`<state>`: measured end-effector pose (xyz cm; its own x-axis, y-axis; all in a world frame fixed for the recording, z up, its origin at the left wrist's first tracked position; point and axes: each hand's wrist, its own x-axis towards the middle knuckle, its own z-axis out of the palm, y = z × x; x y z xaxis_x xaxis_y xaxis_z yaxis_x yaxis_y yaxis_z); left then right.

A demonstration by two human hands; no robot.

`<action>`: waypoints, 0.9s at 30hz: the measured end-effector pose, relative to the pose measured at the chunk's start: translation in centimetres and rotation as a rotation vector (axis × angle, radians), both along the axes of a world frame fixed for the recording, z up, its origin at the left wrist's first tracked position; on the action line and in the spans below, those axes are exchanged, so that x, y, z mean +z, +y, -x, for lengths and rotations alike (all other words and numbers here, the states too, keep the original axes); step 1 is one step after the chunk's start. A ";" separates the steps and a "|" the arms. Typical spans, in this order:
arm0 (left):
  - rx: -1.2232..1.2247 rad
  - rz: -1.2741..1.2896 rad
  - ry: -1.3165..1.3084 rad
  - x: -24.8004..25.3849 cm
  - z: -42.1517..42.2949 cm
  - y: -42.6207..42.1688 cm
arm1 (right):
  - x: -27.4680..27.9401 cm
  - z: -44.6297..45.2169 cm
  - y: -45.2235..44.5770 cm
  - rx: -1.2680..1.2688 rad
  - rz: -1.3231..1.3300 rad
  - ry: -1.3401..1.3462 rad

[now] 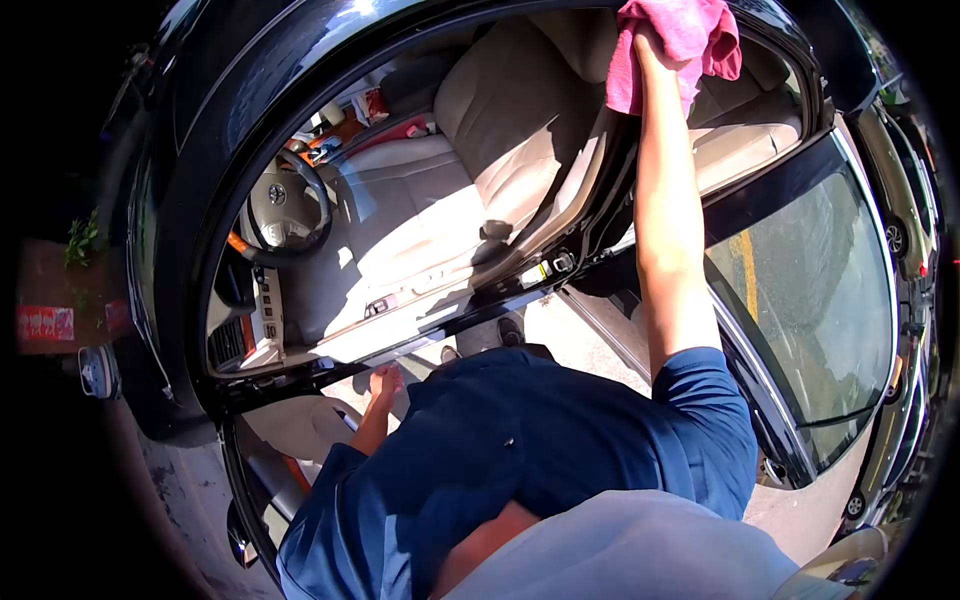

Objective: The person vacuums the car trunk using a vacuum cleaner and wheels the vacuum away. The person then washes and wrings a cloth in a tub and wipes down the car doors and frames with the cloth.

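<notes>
Right hand (660, 48) grips pink cloth (706, 36) up by car's roof edge (262, 95).
Likely mid-wipe; another stroke calls for firm hold. Left hand (386, 380) low near door opening, can't tell if grip's wide or narrow.

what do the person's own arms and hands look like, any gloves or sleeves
Both arms have short navy sleeves: right sleeve, left sleeve. The forearms are bare. No glove or watch shows on the left hand or the right hand, which is partly hidden.
</notes>
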<state>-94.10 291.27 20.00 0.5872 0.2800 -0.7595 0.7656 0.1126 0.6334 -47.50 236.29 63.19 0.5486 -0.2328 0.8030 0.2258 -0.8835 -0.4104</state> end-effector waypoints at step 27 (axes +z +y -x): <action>0.337 -0.408 0.119 -4.1 23.3 -5.6 | -26.1 33.9 83.2 1.676 0.263 0.279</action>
<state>-117.45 285.63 15.93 0.3305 0.7241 -0.6053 0.7986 0.1272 0.5883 -81.40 319.47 37.09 0.1560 0.8081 0.5680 0.8542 0.1784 -0.4885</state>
